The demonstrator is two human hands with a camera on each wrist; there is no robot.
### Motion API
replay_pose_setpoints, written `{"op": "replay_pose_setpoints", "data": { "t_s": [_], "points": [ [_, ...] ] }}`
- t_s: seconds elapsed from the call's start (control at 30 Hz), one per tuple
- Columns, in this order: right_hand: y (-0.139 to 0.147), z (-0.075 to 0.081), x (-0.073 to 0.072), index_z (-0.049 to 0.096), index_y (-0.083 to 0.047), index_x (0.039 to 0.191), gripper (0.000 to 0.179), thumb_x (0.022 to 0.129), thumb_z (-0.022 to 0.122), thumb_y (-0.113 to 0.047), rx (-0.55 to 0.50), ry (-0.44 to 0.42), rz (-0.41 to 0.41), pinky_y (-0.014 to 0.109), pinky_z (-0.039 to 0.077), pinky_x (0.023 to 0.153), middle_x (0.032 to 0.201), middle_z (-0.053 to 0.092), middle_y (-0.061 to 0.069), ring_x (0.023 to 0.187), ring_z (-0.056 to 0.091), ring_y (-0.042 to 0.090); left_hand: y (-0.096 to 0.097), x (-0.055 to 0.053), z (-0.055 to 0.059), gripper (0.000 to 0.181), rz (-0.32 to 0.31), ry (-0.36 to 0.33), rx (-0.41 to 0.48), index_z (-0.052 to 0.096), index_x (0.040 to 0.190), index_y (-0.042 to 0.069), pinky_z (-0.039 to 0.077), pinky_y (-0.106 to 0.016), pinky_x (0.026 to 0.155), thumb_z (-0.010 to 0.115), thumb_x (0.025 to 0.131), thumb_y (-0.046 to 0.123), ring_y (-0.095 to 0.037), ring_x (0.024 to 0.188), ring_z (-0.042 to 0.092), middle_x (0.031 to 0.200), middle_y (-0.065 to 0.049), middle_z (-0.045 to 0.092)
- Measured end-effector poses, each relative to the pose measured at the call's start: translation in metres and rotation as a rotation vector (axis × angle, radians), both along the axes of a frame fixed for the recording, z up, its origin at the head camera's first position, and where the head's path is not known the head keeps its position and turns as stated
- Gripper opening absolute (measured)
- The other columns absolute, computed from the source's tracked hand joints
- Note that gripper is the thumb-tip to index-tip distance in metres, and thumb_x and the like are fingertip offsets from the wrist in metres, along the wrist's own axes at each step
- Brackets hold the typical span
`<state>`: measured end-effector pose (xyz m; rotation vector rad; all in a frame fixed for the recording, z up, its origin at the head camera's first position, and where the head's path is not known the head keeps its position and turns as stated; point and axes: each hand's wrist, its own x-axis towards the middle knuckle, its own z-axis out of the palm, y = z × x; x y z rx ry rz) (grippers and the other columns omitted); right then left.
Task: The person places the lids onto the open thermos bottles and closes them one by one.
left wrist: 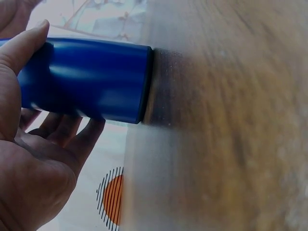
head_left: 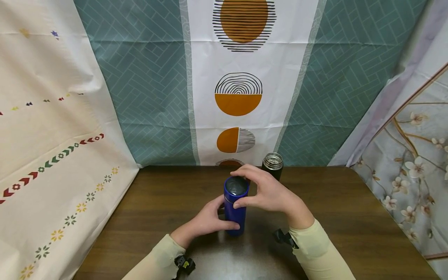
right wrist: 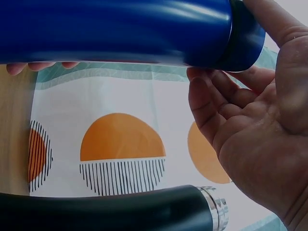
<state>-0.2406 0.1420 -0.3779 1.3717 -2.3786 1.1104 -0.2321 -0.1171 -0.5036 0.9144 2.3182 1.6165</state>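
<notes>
A blue insulated bottle stands upright at the middle of the table, its dark-topped lid on. My left hand grips the bottle's body, thumb on the near side and fingers round the far side. At the top, my right hand holds the lid between thumb and fingers; the right wrist view shows a thin dark seam between lid and body. The bottle's base sits right at the tabletop in the left wrist view. Just behind my right hand is a black bottle without a lid, its threaded steel neck showing.
The brown wooden table reaches back to a hanging cloth with orange circles. Patterned cloths hang at the left and right. Each wrist wears a small black camera mount.
</notes>
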Motion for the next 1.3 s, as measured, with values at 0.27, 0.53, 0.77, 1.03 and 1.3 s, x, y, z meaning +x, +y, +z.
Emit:
{"op": "replay_pose_setpoints", "data": {
  "t_s": [0.27,0.53,0.77,1.03,1.3],
  "points": [
    [0.005,-0.003,-0.005,0.060,-0.012,0.158,0.076,0.092,0.096,-0.025,-0.032,-0.042,0.093,0.043,0.050,0.117,0.152,0.063,0.001,0.140,0.057,0.022,0.001,-0.001,-0.001,0.080,0.000,-0.017,0.003,0.056,0.158,0.027,0.054,-0.051,0.112,0.096,0.090,0.028,-0.021,0.132,0.068,0.148,0.003,0.068],
    [0.008,-0.005,-0.010,0.061,-0.013,0.157,0.067,0.096,0.089,-0.017,-0.051,-0.046,0.164,0.046,0.042,0.125,0.153,0.064,-0.001,0.144,0.056,0.023,0.002,-0.001,0.000,0.080,-0.004,-0.021,0.000,0.055,0.159,0.028,0.054,-0.051,0.113,0.096,0.091,0.029,-0.021,0.132,0.068,0.148,0.003,0.068],
    [0.010,-0.005,-0.009,0.063,-0.014,0.156,0.067,0.095,0.091,-0.018,-0.043,-0.043,0.131,0.048,0.049,0.119,0.148,0.067,-0.002,0.140,0.060,0.023,0.001,-0.001,0.001,0.081,0.004,-0.013,-0.010,0.054,0.159,0.027,0.054,-0.051,0.113,0.096,0.090,0.030,-0.021,0.132,0.069,0.147,0.004,0.069],
    [0.008,-0.005,-0.009,0.065,-0.010,0.152,0.066,0.093,0.093,-0.018,-0.057,-0.004,0.136,0.040,0.058,0.106,0.142,0.069,0.001,0.125,0.066,0.021,0.001,-0.001,0.000,0.079,0.003,-0.028,-0.006,0.055,0.159,0.027,0.053,-0.052,0.113,0.096,0.091,0.028,-0.021,0.132,0.068,0.148,0.002,0.068],
    [0.007,-0.006,-0.009,0.064,-0.017,0.153,0.069,0.092,0.096,-0.026,-0.042,-0.002,0.094,0.039,0.056,0.110,0.141,0.068,-0.004,0.128,0.064,0.018,0.000,-0.001,-0.001,0.080,0.002,-0.024,-0.001,0.055,0.159,0.029,0.054,-0.052,0.112,0.096,0.090,0.030,-0.021,0.132,0.068,0.149,0.005,0.068]
  ]
}}
